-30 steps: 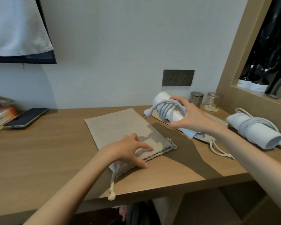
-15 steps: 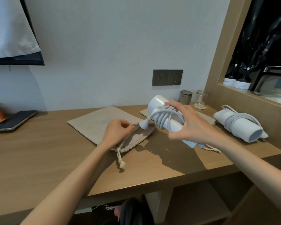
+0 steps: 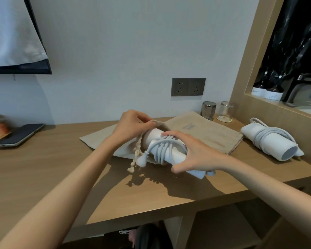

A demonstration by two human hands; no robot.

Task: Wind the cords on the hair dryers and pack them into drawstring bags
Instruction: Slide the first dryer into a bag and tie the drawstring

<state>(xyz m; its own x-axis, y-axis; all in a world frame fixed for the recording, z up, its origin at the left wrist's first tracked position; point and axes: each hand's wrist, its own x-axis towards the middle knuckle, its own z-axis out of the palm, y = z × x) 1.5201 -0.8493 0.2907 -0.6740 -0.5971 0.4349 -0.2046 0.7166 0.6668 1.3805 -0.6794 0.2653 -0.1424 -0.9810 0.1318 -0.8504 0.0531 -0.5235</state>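
Since the earlier picture, the mouth of the drawstring bag (image 3: 104, 141) is lifted off the table (image 3: 43, 168), and the first hair dryer (image 3: 169, 150) is brought up to it. Below the wall socket (image 3: 188, 86), the rim of the bag is pinched by the left hand (image 3: 131, 125) with curled fingers and held open. The dryer is gripped round its middle by the right hand (image 3: 192, 153), over the wound cord (image 3: 162, 150). Only its front end is set inside the mouth. The plug (image 3: 142, 161) is left hanging by the drawstring (image 3: 134, 159). Below and right of the socket, a second hair dryer (image 3: 271, 141) is laid with its cord wound, not bagged. A second bag (image 3: 214, 135) is laid flat between the two dryers. The winding looks done for both. Both dryers are still to be packed and the strings pulled.
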